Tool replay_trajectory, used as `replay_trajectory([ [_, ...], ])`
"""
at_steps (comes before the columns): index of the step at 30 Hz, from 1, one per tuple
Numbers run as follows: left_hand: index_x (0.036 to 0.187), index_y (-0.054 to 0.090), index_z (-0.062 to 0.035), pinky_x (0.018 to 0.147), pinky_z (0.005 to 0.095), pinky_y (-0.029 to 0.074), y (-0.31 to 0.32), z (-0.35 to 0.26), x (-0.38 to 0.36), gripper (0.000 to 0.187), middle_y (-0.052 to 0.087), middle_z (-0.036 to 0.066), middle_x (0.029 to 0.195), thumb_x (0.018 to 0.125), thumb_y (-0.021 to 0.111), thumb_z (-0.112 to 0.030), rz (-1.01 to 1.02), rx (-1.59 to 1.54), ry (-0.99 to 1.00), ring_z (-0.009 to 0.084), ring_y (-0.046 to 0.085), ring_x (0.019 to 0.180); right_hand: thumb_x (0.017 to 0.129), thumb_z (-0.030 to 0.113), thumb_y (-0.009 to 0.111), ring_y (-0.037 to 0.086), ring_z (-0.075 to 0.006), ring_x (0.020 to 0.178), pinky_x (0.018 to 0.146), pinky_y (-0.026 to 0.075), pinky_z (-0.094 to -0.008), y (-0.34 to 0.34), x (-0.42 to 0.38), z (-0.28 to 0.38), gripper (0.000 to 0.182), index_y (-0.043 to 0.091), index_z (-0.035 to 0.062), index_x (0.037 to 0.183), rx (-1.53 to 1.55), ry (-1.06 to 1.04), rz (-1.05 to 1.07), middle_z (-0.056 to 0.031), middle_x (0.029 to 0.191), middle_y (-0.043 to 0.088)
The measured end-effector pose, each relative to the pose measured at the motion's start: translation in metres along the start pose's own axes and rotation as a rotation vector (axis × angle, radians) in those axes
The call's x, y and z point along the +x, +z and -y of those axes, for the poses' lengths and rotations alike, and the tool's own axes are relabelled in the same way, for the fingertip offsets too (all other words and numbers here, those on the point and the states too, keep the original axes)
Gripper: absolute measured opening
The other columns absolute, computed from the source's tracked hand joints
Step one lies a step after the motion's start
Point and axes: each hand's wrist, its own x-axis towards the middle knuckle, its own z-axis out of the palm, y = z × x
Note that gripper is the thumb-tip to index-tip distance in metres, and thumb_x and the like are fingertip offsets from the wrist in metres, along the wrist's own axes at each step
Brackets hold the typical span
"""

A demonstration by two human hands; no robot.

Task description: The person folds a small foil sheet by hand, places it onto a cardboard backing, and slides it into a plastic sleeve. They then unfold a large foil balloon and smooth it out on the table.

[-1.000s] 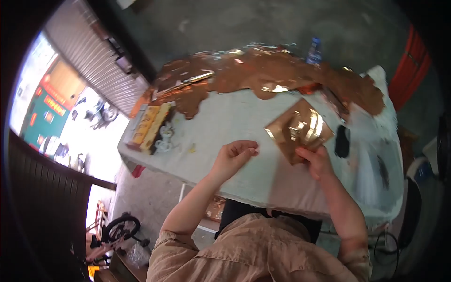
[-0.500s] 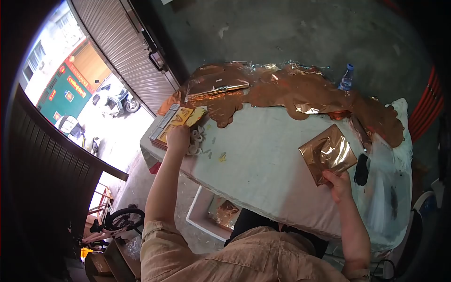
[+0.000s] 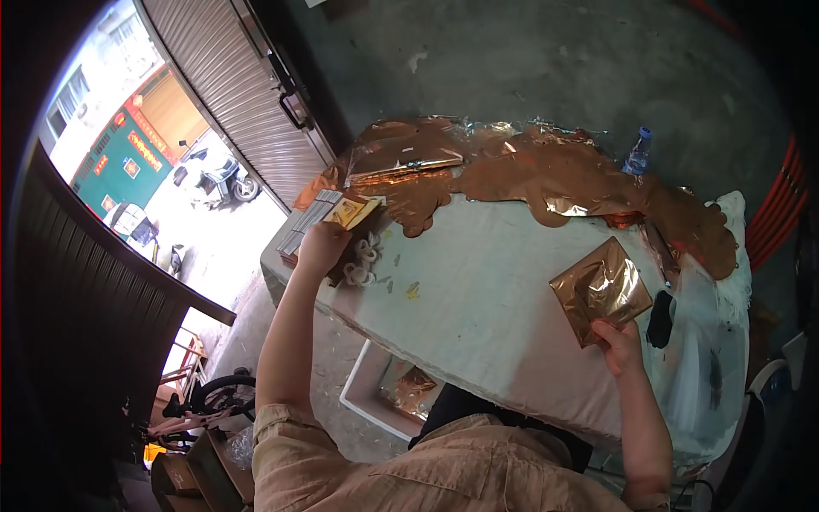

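Left hand [image 3: 324, 246]: at the left end of the worktop [image 3: 478, 294], fingers bent and in contact with the near side of a yellow printed packet [image 3: 346, 212]. Whether the packet is gripped or only touched cannot be told; fingertips partly hidden. The packet lies over a grey-banded stack [image 3: 309, 222].

Right hand [image 3: 618, 343]: closed on the near corner of a copper-coloured foil square [image 3: 601, 290], thumb on the upper face, remaining fingers mostly hidden beneath. The square is at the right part of the worktop, its surface shiny and creased.

Surroundings: white rings [image 3: 362, 264] in a loose cluster just beside the stack, on its right. Small yellow scraps [image 3: 413, 291] to the right of the rings. Copper-coloured sheeting [image 3: 542, 179] spread along the far edge, irregular in outline. Blue-capped bottle [image 3: 637, 154] upright at the far right. Black object [image 3: 659, 320] just right of the foil square; identity unclear. Clear plastic [image 3: 693, 367] near the right edge.
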Motion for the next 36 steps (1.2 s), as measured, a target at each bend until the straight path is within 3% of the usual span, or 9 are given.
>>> replay_trajectory([
  [10,0.088,0.070,-0.0016,0.073,0.0364,0.052,-0.022,0.017,-0.003,0.023,0.069,0.016,0.080,0.081,0.067,-0.023,-0.091,-0.250,-0.153,0.0269,0.068,0.077,0.079,-0.005,0.066,0.064,-0.0130,0.080,0.072,0.054,-0.0260,0.008,-0.005,0.005,0.029,0.064,0.0052,0.106,0.031,-0.006,-0.017,-0.0043,0.096,0.067],
  [12,0.092,0.068,-0.0018,0.070,0.0349,0.052,-0.028,0.027,-0.003,0.017,0.068,0.016,0.087,0.085,0.063,-0.016,-0.499,-0.197,0.007,0.0257,0.067,0.080,0.079,-0.005,0.066,0.064,-0.0133,0.079,0.072,0.054,-0.0263,0.010,-0.005,0.006,0.029,0.064,0.0053,0.106,0.027,-0.009,-0.012,-0.0044,0.095,0.067],
  [16,0.103,0.061,-0.0009,0.075,0.0300,0.050,-0.089,-0.002,-0.010,0.018,0.064,0.009,0.089,0.094,0.055,-0.014,-0.808,-0.181,0.046,0.0162,0.063,0.084,0.081,-0.002,0.065,0.062,-0.0134,0.075,0.068,0.053,-0.0262,0.011,-0.002,0.008,0.027,0.062,0.0048,0.106,-0.011,-0.009,-0.025,-0.0037,0.090,0.065],
  [20,0.105,0.060,-0.0009,0.074,0.0260,0.048,-0.110,-0.049,-0.035,0.024,0.063,0.006,0.092,0.095,0.056,-0.021,-0.702,-0.473,0.089,0.0117,0.060,0.084,0.081,-0.002,0.064,0.062,-0.0144,0.075,0.066,0.053,-0.0270,0.014,-0.008,0.014,0.024,0.061,0.0042,0.104,0.042,-0.046,-0.018,-0.0041,0.089,0.064],
  [22,0.101,0.060,-0.0032,0.070,0.0258,0.045,-0.091,-0.083,-0.053,0.024,0.060,0.003,0.083,0.093,0.059,-0.026,-0.380,-0.934,-0.160,0.0093,0.055,0.075,0.082,-0.003,0.063,0.063,-0.0150,0.074,0.065,0.053,-0.0273,0.021,-0.014,0.021,0.024,0.060,0.0039,0.105,0.088,-0.066,-0.037,-0.0042,0.089,0.064],
  [24,0.096,0.060,-0.0060,0.067,0.0235,0.044,-0.038,-0.087,-0.067,0.025,0.056,-0.001,0.078,0.090,0.061,-0.030,-0.083,-0.813,-0.060,0.0075,0.052,0.074,0.082,-0.004,0.062,0.063,-0.0156,0.074,0.064,0.053,-0.0275,0.023,-0.017,0.032,0.025,0.059,0.0036,0.105,0.133,-0.087,-0.049,-0.0044,0.088,0.064],
  [26,0.089,0.059,-0.0085,0.058,0.0218,0.043,-0.008,-0.138,-0.091,0.021,0.054,-0.004,0.069,0.091,0.062,-0.029,0.308,-0.976,-0.369,0.0049,0.050,0.062,0.082,-0.005,0.059,0.063,-0.0168,0.074,0.064,0.053,-0.0287,0.023,-0.020,0.038,0.030,0.056,0.0027,0.111,0.226,-0.156,-0.024,-0.0059,0.090,0.064],
  [31,0.087,0.058,-0.0038,0.059,0.0218,0.045,0.093,-0.177,-0.120,0.023,0.059,-0.002,0.073,0.087,0.069,-0.024,0.365,-1.269,-0.240,0.0064,0.054,0.064,0.082,-0.006,0.059,0.064,-0.0195,0.075,0.064,0.054,-0.0307,0.013,-0.015,0.030,0.034,0.056,0.0011,0.115,0.167,-0.091,0.002,-0.0070,0.089,0.065],
  [36,0.090,0.059,-0.0001,0.062,0.0242,0.047,0.100,-0.203,-0.128,0.025,0.064,0.003,0.079,0.087,0.068,-0.023,0.345,-1.280,-0.167,0.0082,0.058,0.068,0.077,-0.007,0.066,0.065,-0.0171,0.080,0.069,0.054,-0.0303,0.027,-0.016,0.016,0.034,0.061,0.0039,0.109,0.047,-0.151,0.161,-0.0056,0.096,0.066],
])
